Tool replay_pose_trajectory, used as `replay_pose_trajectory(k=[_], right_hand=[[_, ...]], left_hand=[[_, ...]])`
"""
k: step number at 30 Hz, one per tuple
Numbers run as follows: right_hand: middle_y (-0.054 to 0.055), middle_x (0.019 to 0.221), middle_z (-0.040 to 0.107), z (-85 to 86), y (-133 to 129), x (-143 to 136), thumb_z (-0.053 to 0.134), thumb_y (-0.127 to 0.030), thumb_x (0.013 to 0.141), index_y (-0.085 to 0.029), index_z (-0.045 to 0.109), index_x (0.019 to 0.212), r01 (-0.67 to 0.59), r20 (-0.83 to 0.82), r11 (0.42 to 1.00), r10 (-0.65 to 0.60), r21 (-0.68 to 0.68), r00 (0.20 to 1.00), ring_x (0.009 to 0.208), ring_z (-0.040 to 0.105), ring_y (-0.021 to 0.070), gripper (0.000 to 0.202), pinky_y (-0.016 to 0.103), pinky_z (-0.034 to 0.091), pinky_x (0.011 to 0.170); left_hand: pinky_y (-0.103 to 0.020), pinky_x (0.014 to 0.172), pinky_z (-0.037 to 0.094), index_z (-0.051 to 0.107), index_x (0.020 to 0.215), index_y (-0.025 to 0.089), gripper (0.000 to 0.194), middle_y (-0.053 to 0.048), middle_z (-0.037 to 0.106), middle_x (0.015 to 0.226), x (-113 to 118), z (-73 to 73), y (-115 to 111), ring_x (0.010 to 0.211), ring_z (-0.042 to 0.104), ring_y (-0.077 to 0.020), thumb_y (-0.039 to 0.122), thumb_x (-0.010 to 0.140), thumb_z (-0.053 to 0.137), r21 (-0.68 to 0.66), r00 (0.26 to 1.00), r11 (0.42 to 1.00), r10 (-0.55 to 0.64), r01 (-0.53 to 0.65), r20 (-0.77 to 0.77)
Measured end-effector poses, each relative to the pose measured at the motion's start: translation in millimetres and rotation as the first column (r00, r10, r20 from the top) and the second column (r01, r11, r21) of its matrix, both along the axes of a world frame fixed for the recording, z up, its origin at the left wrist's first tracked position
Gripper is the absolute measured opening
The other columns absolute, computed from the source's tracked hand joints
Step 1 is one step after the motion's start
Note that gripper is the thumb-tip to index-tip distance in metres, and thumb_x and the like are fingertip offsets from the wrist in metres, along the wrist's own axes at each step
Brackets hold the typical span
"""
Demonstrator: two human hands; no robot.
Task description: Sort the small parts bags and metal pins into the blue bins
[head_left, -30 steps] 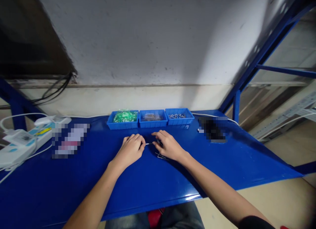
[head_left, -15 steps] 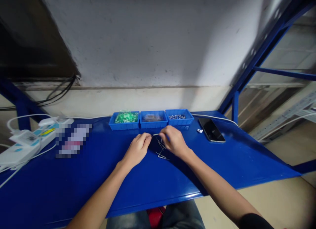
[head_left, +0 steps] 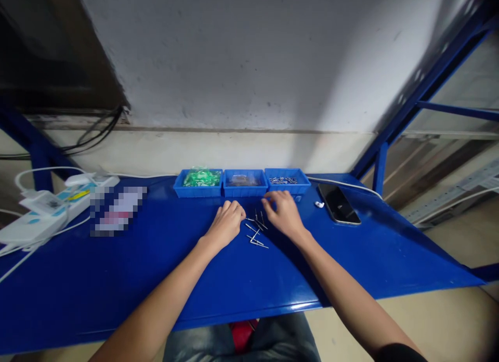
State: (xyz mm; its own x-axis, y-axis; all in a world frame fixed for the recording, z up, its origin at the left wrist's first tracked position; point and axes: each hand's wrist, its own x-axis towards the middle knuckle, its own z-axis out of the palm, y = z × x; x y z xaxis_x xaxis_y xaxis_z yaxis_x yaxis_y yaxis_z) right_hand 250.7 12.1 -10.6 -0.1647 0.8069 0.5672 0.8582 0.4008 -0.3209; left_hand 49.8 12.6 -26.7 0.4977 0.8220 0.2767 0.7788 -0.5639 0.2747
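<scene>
My left hand (head_left: 227, 220) rests on the blue table with its fingers curled closed; what they hold, if anything, is hidden. Just right of its fingertips lie several thin silver blind rivets (head_left: 257, 241), loosely scattered between both hands. My right hand (head_left: 286, 214) hovers over their right side, thumb apart from the loosely bent fingers and nothing visible in it. Behind the hands stands a blue bin with metal rivets (head_left: 284, 180). Left of it are a blue bin with a clear bag (head_left: 244, 180) of brownish contents and one with green plastic pieces (head_left: 200, 178).
A black phone (head_left: 339, 203) and a small white earbud (head_left: 319, 204) lie to the right. On the left are a white power strip (head_left: 50, 211) with cables and a blurred-out item (head_left: 119, 214). A wall (head_left: 241, 65) rises behind the table.
The hands have moved apart: my right hand has let go of the thin pale piece it held and its fingers have loosened. More rivets now show between the hands.
</scene>
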Motion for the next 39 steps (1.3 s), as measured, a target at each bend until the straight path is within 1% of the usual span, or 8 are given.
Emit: replay_pose_trajectory(k=[5, 21, 23, 26, 30, 33, 36, 39], right_hand=[[0.005, 0.075, 0.063, -2.8, -13, -28, 0.053, -0.027, 0.085, -0.019, 0.062, 0.093, -0.256, 0.017, 0.962, 0.258, -0.092, 0.966, 0.081, 0.051, 0.0205, 0.014, 0.032, 0.038, 0.072], [0.006, 0.083, 0.059, 8.7, -10, -12, 0.047, -0.025, 0.09, -0.02, 0.063, 0.094, -0.327, 0.198, 0.918, 0.286, 0.222, 0.938, 0.075, 0.051, 0.0167, 0.018, 0.03, 0.041, 0.07], [0.007, 0.083, 0.058, 20.3, -7, 0, 0.048, -0.023, 0.089, -0.019, 0.062, 0.093, -0.251, 0.09, 0.896, 0.235, 0.365, 0.968, 0.077, 0.052, 0.0171, 0.015, 0.031, 0.042, 0.071], [0.007, 0.082, 0.057, 30.8, 7, 26, 0.044, -0.023, 0.089, -0.018, 0.06, 0.09, 0.067, -0.142, 0.861, 0.006, 0.505, 0.99, 0.079, 0.051, 0.0188, 0.017, 0.034, 0.042, 0.075], [0.012, 0.087, 0.056, 17.2, 26, 54, 0.046, -0.034, 0.087, -0.016, 0.063, 0.092, 0.399, -0.023, 0.897, -0.402, 0.188, 0.915, 0.085, 0.05, 0.0241, 0.025, 0.037, 0.041, 0.073], [0.017, 0.098, 0.055, 2.8, 23, 54, 0.051, -0.038, 0.083, -0.014, 0.06, 0.107, 0.484, 0.156, 0.875, -0.481, 0.019, 0.863, 0.091, 0.049, 0.0294, 0.035, 0.039, 0.041, 0.071], [0.015, 0.101, 0.056, -0.2, 10, 33, 0.045, -0.037, 0.088, -0.015, 0.058, 0.111, 0.345, 0.112, 0.937, -0.349, 0.051, 0.931, 0.095, 0.05, 0.0279, 0.034, 0.037, 0.04, 0.076], [0.01, 0.095, 0.059, 1.2, -3, 2, 0.043, -0.036, 0.09, -0.018, 0.059, 0.106, -0.031, 0.118, 0.999, 0.027, 0.03, 0.993, 0.089, 0.053, 0.0214, 0.029, 0.032, 0.04, 0.078]], left_hand=[[-0.033, 0.08, 0.042, 0.051, 0.088, 0.019, 0.017, -0.004, 0.059, 0.087, -5, -0.6, -4, 0.083, 0.05, -0.0189, 0.016, 0.09, 0.035, -0.05, 0.962, 0.998, 0.044, -0.032, 0.269], [-0.026, 0.069, 0.043, 0.047, 0.114, 0.019, 0.029, -0.001, 0.061, 0.075, -4, 5.4, -9, 0.069, 0.056, -0.0141, 0.033, 0.093, 0.033, -0.242, 0.756, 0.968, 0.11, 0.066, 0.646], [-0.029, 0.077, 0.044, 0.051, 0.113, 0.02, 0.03, -0.003, 0.063, 0.086, -5, 6.5, -10, 0.081, 0.058, -0.0163, 0.032, 0.094, 0.032, -0.191, 0.831, 0.98, 0.059, 0.058, 0.553], [-0.033, 0.086, 0.041, 0.056, 0.114, 0.025, 0.028, -0.005, 0.061, 0.103, -5, 11.6, -12, 0.096, 0.054, -0.0195, 0.027, 0.091, 0.04, -0.051, 0.968, 0.993, -0.095, 0.11, 0.231], [-0.035, 0.081, 0.039, 0.06, 0.108, 0.029, 0.024, -0.004, 0.056, 0.111, -3, 17.8, -12, 0.1, 0.05, -0.0212, 0.024, 0.09, 0.046, 0.012, 0.984, 0.985, -0.168, 0.169, -0.053], [-0.034, 0.078, 0.037, 0.061, 0.092, 0.024, 0.016, -0.003, 0.058, 0.105, -3, 15.5, -11, 0.098, 0.049, -0.0209, 0.026, 0.09, 0.046, 0.009, 0.979, 0.983, -0.182, 0.184, -0.095], [-0.033, 0.077, 0.036, 0.058, 0.085, 0.021, 0.019, -0.003, 0.06, 0.096, -7, 8.8, -10, 0.093, 0.049, -0.0199, 0.026, 0.092, 0.041, 0.001, 0.992, 0.993, -0.114, 0.115, -0.052], [-0.033, 0.078, 0.038, 0.057, 0.083, 0.02, 0.026, -0.003, 0.061, 0.091, -14, 2.7, -6, 0.089, 0.05, -0.0195, 0.026, 0.093, 0.034, -0.007, 0.998, 0.999, -0.033, 0.034, 0.056]])
